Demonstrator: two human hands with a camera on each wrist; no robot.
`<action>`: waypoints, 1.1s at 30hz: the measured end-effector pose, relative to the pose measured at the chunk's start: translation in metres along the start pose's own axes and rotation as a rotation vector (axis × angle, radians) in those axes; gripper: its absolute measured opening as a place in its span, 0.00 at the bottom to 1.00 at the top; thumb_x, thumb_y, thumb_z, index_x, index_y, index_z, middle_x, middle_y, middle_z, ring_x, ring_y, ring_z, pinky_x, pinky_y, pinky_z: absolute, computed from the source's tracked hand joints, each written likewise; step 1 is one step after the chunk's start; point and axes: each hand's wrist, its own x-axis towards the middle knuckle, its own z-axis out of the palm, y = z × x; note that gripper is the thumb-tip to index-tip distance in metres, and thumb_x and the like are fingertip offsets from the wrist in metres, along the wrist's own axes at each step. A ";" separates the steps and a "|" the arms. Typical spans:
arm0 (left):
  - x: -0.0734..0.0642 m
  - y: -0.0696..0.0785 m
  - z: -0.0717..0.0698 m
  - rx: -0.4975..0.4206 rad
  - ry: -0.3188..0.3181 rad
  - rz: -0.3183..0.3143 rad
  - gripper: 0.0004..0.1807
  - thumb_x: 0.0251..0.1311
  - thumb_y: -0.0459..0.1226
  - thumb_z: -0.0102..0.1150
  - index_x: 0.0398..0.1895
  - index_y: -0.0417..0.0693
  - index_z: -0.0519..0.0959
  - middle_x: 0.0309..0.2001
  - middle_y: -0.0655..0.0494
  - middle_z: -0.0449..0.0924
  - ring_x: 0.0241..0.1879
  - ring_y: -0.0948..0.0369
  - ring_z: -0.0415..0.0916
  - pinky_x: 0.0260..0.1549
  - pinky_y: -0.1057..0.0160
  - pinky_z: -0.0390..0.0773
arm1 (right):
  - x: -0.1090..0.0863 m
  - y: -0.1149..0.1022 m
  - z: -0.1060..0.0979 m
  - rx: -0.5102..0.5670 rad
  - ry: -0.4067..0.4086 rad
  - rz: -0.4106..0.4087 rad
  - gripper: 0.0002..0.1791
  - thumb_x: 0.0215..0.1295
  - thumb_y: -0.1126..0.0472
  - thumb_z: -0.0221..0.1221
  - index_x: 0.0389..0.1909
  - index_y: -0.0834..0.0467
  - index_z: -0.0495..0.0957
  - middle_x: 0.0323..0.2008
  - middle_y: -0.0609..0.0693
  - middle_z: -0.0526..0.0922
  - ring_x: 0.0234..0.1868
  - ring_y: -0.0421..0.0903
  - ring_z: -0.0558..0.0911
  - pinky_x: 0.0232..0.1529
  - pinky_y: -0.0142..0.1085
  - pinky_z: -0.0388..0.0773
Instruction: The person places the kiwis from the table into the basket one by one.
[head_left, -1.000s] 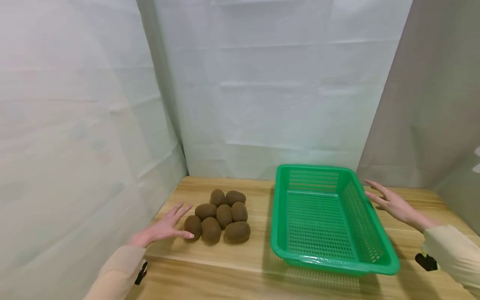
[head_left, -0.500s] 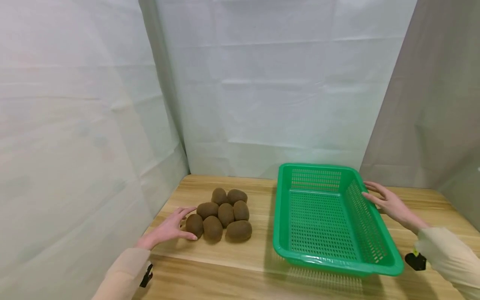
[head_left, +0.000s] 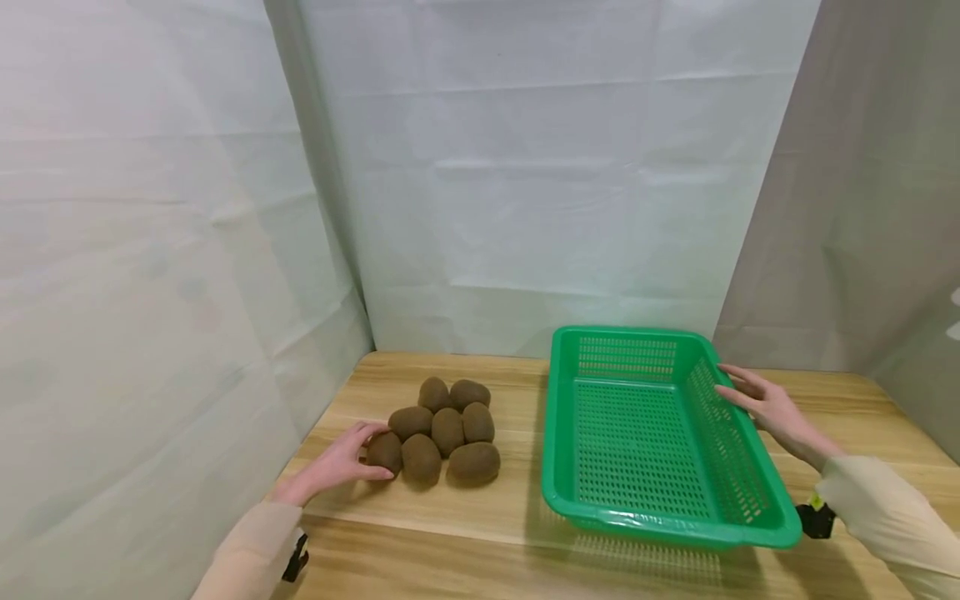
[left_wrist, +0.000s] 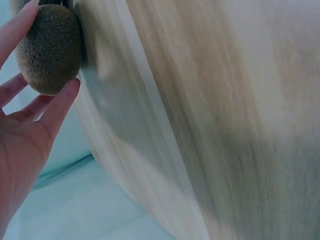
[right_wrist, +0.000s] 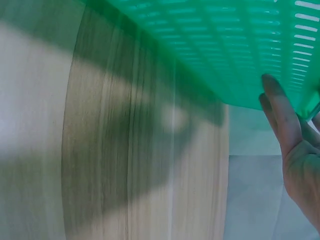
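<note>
The left hand (head_left: 333,463) holds a brown kiwi (head_left: 385,455) between its curled fingers and thumb; the fruit sits on the wooden worktop (head_left: 420,550), at the near left of eight kiwis grouped together. The right hand (head_left: 776,417) has its fingers at the right rim of the green basket (head_left: 552,433); whether they grip it, I cannot tell. The basket stands right of the kiwis, well apart.

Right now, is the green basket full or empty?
The basket is empty: its holey bottom shows bare, and the eight brown kiwis lie outside it on the table.
</note>
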 end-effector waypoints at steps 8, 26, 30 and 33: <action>0.001 0.002 0.000 -0.003 0.039 -0.014 0.37 0.42 0.43 0.71 0.53 0.32 0.69 0.49 0.39 0.69 0.45 0.45 0.68 0.42 0.47 0.69 | 0.002 -0.005 -0.002 0.023 0.009 0.032 0.35 0.68 0.51 0.48 0.69 0.63 0.46 0.62 0.73 0.51 0.58 0.69 0.56 0.45 0.63 0.63; -0.001 0.002 -0.017 -0.068 0.063 -0.003 0.35 0.43 0.40 0.71 0.54 0.34 0.69 0.51 0.41 0.69 0.46 0.44 0.67 0.43 0.43 0.68 | -0.001 -0.005 -0.003 0.008 0.010 0.062 0.36 0.68 0.50 0.48 0.68 0.64 0.47 0.62 0.72 0.51 0.58 0.68 0.57 0.45 0.61 0.65; 0.006 0.003 -0.021 -0.052 0.074 0.043 0.35 0.42 0.39 0.72 0.54 0.34 0.70 0.51 0.41 0.70 0.47 0.45 0.67 0.43 0.44 0.68 | 0.000 -0.004 -0.003 0.016 0.009 0.061 0.36 0.68 0.50 0.48 0.68 0.65 0.47 0.62 0.72 0.51 0.58 0.68 0.57 0.45 0.62 0.64; 0.010 0.005 -0.023 -0.042 0.094 0.105 0.35 0.40 0.37 0.73 0.53 0.33 0.70 0.50 0.41 0.71 0.45 0.46 0.68 0.41 0.46 0.70 | 0.000 -0.005 -0.002 0.021 0.006 0.063 0.36 0.68 0.49 0.48 0.68 0.65 0.47 0.62 0.72 0.50 0.59 0.69 0.55 0.46 0.62 0.63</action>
